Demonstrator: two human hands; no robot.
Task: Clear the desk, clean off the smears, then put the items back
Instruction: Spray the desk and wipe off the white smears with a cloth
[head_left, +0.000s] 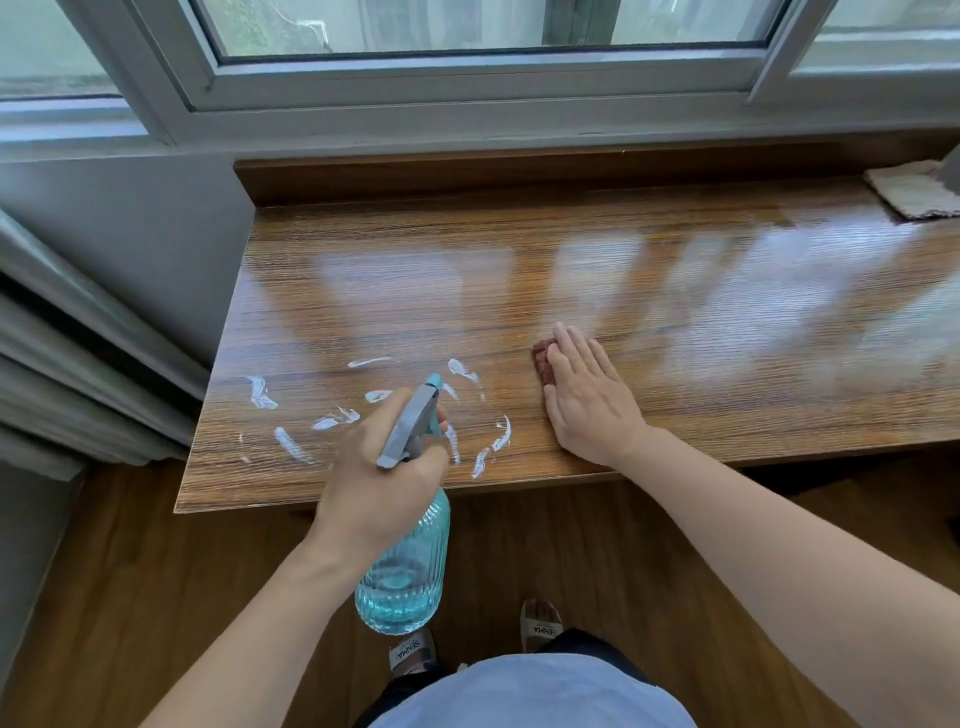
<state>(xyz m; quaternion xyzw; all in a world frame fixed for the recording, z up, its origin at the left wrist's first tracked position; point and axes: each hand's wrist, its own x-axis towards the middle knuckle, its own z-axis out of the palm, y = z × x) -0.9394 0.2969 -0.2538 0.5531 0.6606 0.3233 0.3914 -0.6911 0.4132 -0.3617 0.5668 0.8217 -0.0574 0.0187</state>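
My left hand (382, 467) grips the neck of a clear blue ribbed spray bottle (402, 577) with a grey trigger head (410, 423), its nozzle pointing over the wooden desk (597, 270). Several white smears (260, 392) lie scattered on the desk's near left part, around the nozzle. My right hand (584, 395) lies flat with straight fingers on a small reddish-brown cloth (542, 361), pressing it on the desk to the right of the smears. Most of the cloth is hidden under the hand.
A folded pale cloth (911, 189) lies at the desk's far right corner. A window with a grey frame (467, 98) runs behind the desk. A curtain (78, 364) hangs at the left. Below, wooden floor and my sandalled feet (540, 626).
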